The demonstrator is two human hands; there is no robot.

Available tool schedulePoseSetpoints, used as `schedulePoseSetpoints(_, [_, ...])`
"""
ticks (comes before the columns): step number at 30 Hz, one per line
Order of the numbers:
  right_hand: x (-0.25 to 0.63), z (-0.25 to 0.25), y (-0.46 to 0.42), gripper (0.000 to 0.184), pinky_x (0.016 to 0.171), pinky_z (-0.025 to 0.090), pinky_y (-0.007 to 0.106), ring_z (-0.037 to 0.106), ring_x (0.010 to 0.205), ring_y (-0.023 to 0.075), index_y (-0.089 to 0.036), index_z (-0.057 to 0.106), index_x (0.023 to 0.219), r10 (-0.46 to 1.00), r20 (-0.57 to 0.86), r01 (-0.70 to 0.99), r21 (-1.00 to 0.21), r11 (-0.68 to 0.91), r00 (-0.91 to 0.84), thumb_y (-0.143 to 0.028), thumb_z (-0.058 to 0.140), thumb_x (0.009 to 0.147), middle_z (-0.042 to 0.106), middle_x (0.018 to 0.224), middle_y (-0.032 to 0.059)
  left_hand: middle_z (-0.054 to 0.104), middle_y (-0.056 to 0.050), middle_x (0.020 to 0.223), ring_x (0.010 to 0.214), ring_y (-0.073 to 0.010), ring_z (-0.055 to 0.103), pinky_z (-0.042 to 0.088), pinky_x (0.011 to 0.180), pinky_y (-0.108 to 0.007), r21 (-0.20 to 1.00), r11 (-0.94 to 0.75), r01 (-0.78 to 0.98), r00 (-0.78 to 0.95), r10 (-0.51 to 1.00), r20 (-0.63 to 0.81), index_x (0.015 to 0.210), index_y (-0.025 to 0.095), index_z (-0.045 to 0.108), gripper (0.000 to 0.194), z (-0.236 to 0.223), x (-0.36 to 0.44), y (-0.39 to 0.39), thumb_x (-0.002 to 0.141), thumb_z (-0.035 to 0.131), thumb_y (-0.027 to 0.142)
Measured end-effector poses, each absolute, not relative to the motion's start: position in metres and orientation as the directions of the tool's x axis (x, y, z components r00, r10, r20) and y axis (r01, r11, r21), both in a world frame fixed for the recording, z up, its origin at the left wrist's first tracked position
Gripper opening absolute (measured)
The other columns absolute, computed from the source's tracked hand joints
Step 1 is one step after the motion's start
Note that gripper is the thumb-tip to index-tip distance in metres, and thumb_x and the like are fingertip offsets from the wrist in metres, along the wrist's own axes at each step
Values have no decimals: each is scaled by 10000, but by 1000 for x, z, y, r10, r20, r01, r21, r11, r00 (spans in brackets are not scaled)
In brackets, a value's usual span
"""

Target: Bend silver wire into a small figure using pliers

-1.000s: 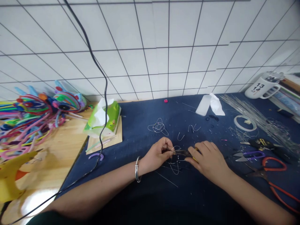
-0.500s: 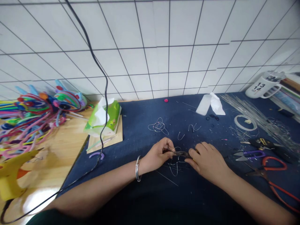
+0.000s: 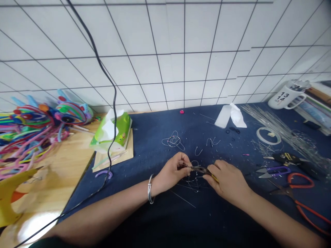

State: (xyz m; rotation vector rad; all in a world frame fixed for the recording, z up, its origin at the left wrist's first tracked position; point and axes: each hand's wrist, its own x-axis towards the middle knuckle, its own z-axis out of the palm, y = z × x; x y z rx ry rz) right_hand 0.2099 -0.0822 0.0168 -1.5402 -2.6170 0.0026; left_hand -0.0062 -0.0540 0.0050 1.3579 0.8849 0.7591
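My left hand (image 3: 172, 172) pinches a thin, bent silvery wire (image 3: 193, 186) between thumb and fingers. Loops of it spread out below and to the right of the fingertips. My right hand (image 3: 229, 179) is wrapped round the yellow handle of a pair of pliers (image 3: 200, 169), whose dark jaws point left and reach my left fingertips. Whether the jaws bite on the wire is too small to tell. Just beyond the hands lie a tangled wire coil (image 3: 174, 140) and several short U-shaped wire pieces (image 3: 198, 151). A straight wire (image 3: 183, 199) lies nearer to me.
To the right are purple snips (image 3: 275, 171), red-handled scissors (image 3: 301, 181), a wire bundle (image 3: 279, 127) and a white mug (image 3: 286, 95). On the left stand a green tissue pack (image 3: 113, 132), a yellow glue gun (image 3: 15, 196) and colourful pipe cleaners (image 3: 38, 134). A black cable (image 3: 113, 103) hangs down there.
The view has shifted slightly. The pliers have turned a little, so more of their dark head and yellow handle shows. Both hands keep their grip, and the wire loop below has tilted.
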Motion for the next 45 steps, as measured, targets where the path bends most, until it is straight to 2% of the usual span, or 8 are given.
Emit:
schedulePoseSetpoints(10, [208,16,-82,294,610,319,271,442,701,150,-199,496,799,880,63,871,-125,475,-471,-435,334,867,464,748,31,517,4,742,635,-86,488,397,585,-229,994,56,95,457,885,-94,881,158,450,108,10,-8,-53,798,516,142])
schedulePoseSetpoints(17, [211,25,-78,263,667,314,313,419,743,175,-210,523,865,845,85,847,-16,531,-528,-425,373,850,470,773,36,531,-7,772,652,-87,481,391,595,-230,993,37,110,470,878,-85,883,156,455,113,9,-9,-51,792,518,135])
schedulePoseSetpoints(25, [212,24,-77,254,658,294,311,405,724,174,-212,526,860,823,124,832,86,547,-554,-412,370,852,466,750,39,535,-9,780,659,-91,482,395,603,-236,994,41,104,492,866,-87,879,157,450,109,10,-9,-51,790,511,146])
schedulePoseSetpoints(37, [211,23,-79,258,632,288,301,404,702,173,-217,518,845,823,102,828,114,549,-559,-407,344,862,456,735,37,539,-8,774,643,-87,473,377,580,-225,991,69,112,499,859,-116,866,155,456,127,12,-9,-51,764,513,107])
schedulePoseSetpoints(45, [210,22,-81,253,623,284,304,406,702,175,-222,517,815,840,80,843,81,531,-537,-402,346,862,457,740,36,543,-7,772,627,-82,468,368,560,-217,990,69,122,505,855,-122,869,153,464,141,10,-9,-51,754,511,86])
